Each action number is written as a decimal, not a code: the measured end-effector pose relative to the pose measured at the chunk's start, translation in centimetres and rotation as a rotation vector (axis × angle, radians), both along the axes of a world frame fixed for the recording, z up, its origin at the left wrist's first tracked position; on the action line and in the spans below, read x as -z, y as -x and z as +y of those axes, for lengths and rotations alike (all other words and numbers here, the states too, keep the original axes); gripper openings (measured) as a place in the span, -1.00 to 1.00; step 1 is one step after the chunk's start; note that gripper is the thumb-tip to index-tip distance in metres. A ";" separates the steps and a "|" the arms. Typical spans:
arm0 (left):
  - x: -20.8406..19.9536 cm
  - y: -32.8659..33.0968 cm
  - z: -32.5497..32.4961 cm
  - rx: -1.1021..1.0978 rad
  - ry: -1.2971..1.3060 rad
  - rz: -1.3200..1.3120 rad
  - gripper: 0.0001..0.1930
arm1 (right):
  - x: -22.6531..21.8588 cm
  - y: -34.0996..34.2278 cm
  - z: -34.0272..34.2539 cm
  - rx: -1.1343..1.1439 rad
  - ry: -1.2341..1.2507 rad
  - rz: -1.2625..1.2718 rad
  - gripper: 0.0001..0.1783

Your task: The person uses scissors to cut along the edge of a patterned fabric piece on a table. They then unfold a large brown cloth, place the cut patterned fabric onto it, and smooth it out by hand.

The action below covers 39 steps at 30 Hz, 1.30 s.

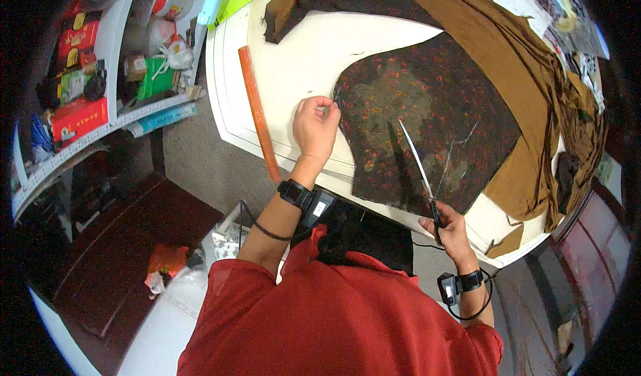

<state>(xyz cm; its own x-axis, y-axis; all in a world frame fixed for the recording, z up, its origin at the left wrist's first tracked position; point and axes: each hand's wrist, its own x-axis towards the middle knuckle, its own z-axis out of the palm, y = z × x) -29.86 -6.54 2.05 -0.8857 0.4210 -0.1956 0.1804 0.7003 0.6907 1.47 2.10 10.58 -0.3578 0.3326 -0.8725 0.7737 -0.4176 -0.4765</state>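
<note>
A dark fabric piece (394, 89) with red and orange flecks and a faded greenish patch lies flat on a white table (287, 56). At its left edge, my left hand (316, 128) is closed in a pinch, thumb and forefinger together at the border of the cloth. My right hand (451, 232), low by the near edge of the fabric, grips the black handles of a pair of scissors (416, 154). Their long bright blades point away from me over the cloth. Thin pale lines mark the fabric right of the blades.
A reddish-brown wooden ruler (259, 112) lies along the table's left side. Bunched brown cloth (514, 62) curves round the far and right sides. A small brown scrap (505, 241) rests near the right corner. Shelves (113, 102) with packages stand at the left.
</note>
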 end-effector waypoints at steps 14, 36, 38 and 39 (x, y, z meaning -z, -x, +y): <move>1.4 0.1 0.0 -0.159 -0.349 -0.398 -0.87 | 2.7 4.8 3.1 -0.164 -0.001 0.254 -0.50; 0.6 0.1 -0.3 -0.101 -0.271 -0.379 -0.75 | 5.1 3.9 3.9 -0.147 0.006 0.274 -0.43; 0.7 0.0 -0.4 -0.121 -0.337 -0.405 -0.79 | 5.1 3.8 4.0 -0.146 0.002 0.266 -0.42; 0.6 0.1 -0.3 -0.120 -0.335 -0.405 -0.79 | 4.7 4.2 4.4 -0.187 0.001 0.242 -0.41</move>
